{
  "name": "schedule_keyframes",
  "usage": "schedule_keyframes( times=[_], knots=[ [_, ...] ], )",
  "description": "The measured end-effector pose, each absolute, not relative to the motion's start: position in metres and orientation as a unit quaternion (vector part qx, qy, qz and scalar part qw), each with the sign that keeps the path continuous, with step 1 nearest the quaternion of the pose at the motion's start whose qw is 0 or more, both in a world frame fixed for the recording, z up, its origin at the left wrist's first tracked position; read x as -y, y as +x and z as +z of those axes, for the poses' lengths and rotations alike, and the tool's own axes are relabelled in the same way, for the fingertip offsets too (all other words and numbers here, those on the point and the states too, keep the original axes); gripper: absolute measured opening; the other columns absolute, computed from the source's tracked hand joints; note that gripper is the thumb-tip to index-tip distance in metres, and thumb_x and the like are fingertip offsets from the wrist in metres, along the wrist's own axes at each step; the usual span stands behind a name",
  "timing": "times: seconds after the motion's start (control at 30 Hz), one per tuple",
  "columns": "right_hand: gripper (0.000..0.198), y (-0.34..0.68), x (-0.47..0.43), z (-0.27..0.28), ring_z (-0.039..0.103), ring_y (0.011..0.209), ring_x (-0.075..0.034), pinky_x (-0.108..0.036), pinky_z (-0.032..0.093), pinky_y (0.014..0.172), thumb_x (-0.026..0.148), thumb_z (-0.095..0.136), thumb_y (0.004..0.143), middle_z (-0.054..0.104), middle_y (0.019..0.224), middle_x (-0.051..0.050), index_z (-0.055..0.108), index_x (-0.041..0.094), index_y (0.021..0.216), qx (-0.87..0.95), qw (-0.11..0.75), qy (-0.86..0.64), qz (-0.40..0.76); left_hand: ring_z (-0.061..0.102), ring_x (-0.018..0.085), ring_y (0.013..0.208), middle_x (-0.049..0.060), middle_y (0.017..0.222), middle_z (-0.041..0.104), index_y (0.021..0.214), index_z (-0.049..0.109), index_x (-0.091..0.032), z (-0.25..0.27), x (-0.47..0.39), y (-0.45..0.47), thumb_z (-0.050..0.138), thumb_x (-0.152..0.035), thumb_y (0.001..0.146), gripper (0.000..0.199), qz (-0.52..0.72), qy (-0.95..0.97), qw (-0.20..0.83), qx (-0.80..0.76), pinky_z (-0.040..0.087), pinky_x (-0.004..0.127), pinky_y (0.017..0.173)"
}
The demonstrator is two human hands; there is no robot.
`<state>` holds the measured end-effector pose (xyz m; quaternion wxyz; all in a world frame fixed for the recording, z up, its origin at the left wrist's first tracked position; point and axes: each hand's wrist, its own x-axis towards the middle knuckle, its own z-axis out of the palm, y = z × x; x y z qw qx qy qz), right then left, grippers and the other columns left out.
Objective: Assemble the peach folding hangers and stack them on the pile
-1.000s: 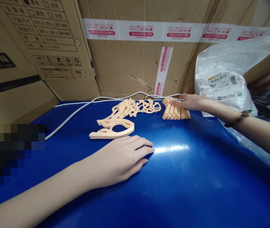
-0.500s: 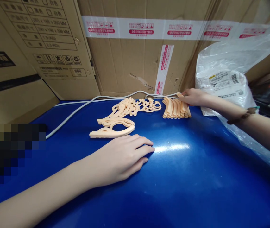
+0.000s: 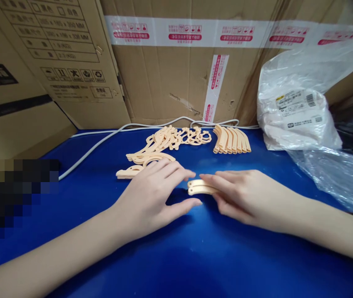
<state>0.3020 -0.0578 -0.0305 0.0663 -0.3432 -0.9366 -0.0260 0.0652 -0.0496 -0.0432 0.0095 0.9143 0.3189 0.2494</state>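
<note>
A person's right hand [image 3: 247,194] grips a pair of pale curved strips [image 3: 199,189] just above or on a blue table [image 3: 195,260], the fingers closed narrowly around their right-hand part, with the thumb below. The strips lie side by side, their long axis running roughly left to right, and their holed ends point at the left hand [image 3: 153,192]. That hand, thumb and forefinger spread wide, holds nothing; the holed ends lie in line with the gap between its fingertips, near them and seemingly apart, though contact is hard to rule out. The right hand, already on the strips, is the nearer of the two. Beyond the left hand, and partly hidden by it, rest larger curved pieces [image 3: 129,172], with a loose heap of pale parts [image 3: 164,138] behind. To the right of the heap stretches a neat row of similar strips [image 3: 230,140], with a plastic bag [image 3: 300,116] beside it.
</note>
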Motion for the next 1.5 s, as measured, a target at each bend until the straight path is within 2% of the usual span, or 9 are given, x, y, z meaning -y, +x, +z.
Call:
schedule_keyframes(
  times=[0.1,0.27,0.47,0.57,0.73,0.87,0.97,1.17,1.5],
  knots=[
    [0.033,0.299,0.062,-0.041,0.066,0.067,-0.021,-0.032,0.049,0.060,0.021,0.041,0.094,0.067,0.083,-0.007,0.061,0.009,0.117,0.945,0.094,-0.294,-0.111,0.056,0.020,0.086,0.002,0.086,0.063,0.095,0.062,-0.017,-0.046,0.047,0.065,0.054,-0.035,0.094,0.019,0.216,0.920,0.031,-0.324,0.043,0.034,0.078],
    [0.034,0.302,0.056,-0.048,0.066,0.067,-0.020,-0.032,0.050,0.062,0.020,0.044,0.094,0.067,0.084,-0.006,0.060,0.006,0.120,0.944,0.123,-0.262,-0.160,0.054,0.019,0.085,0.001,0.084,0.061,0.093,0.060,-0.017,-0.049,0.047,0.068,0.058,-0.034,0.090,0.017,0.199,0.921,0.045,-0.332,0.041,0.032,0.073],
    [0.022,0.305,0.056,-0.043,0.057,0.062,-0.017,-0.031,0.045,0.059,0.023,0.043,0.095,0.060,0.079,-0.003,0.063,0.015,0.094,0.952,0.094,-0.274,-0.095,0.050,0.016,0.075,-0.002,0.078,0.057,0.081,0.053,-0.018,-0.049,0.049,0.073,0.056,-0.025,0.084,0.008,0.194,0.921,0.063,-0.332,0.037,0.029,0.067],
    [0.020,0.310,0.054,-0.040,0.054,0.063,-0.016,-0.029,0.041,0.057,0.027,0.044,0.097,0.058,0.080,-0.002,0.061,0.017,0.093,0.955,0.078,-0.281,-0.049,0.049,0.015,0.070,-0.003,0.075,0.054,0.079,0.051,-0.019,-0.048,0.048,0.071,0.056,-0.024,0.082,0.008,0.180,0.925,0.078,-0.325,0.035,0.028,0.064],
    [0.026,0.318,0.050,-0.040,0.051,0.062,-0.013,-0.026,0.037,0.057,0.036,0.044,0.099,0.056,0.077,-0.001,0.056,0.017,0.086,0.957,0.069,-0.283,-0.003,0.049,0.012,0.068,-0.004,0.075,0.054,0.080,0.050,-0.019,-0.042,0.045,0.067,0.055,-0.025,0.084,0.008,0.138,0.930,0.128,-0.316,0.032,0.026,0.060],
    [0.032,0.320,0.049,-0.042,0.048,0.058,-0.012,-0.027,0.033,0.056,0.037,0.041,0.100,0.053,0.071,0.000,0.053,0.018,0.077,0.959,0.095,-0.257,-0.067,0.050,0.011,0.068,-0.005,0.077,0.055,0.082,0.050,-0.019,-0.040,0.044,0.064,0.056,-0.030,0.088,0.013,0.132,0.933,0.126,-0.310,0.032,0.026,0.060],
    [0.035,0.320,0.047,-0.043,0.048,0.058,-0.013,-0.028,0.033,0.057,0.038,0.040,0.100,0.053,0.068,0.000,0.054,0.018,0.075,0.956,0.117,-0.236,-0.129,0.052,0.013,0.071,-0.004,0.079,0.056,0.091,0.054,-0.019,-0.042,0.042,0.062,0.055,-0.035,0.090,0.015,0.134,0.937,0.110,-0.304,0.034,0.026,0.061],
    [0.037,0.321,0.046,-0.042,0.050,0.060,-0.013,-0.029,0.035,0.059,0.037,0.040,0.101,0.057,0.068,-0.001,0.060,0.018,0.076,0.951,0.120,-0.225,-0.175,0.056,0.014,0.081,-0.002,0.091,0.059,0.112,0.053,-0.020,-0.041,0.042,0.062,0.052,-0.033,0.094,0.022,0.128,0.946,0.092,-0.283,0.039,0.026,0.068],
    [0.039,0.323,0.032,-0.031,0.060,0.067,-0.018,-0.031,0.041,0.065,0.042,0.040,0.100,0.064,0.075,-0.005,0.068,0.016,0.089,0.932,0.117,-0.289,-0.183,0.058,0.013,0.079,-0.002,0.088,0.061,0.111,0.055,-0.021,-0.039,0.044,0.063,0.050,-0.032,0.095,0.019,0.107,0.944,0.110,-0.293,0.038,0.025,0.067]
  ],
)
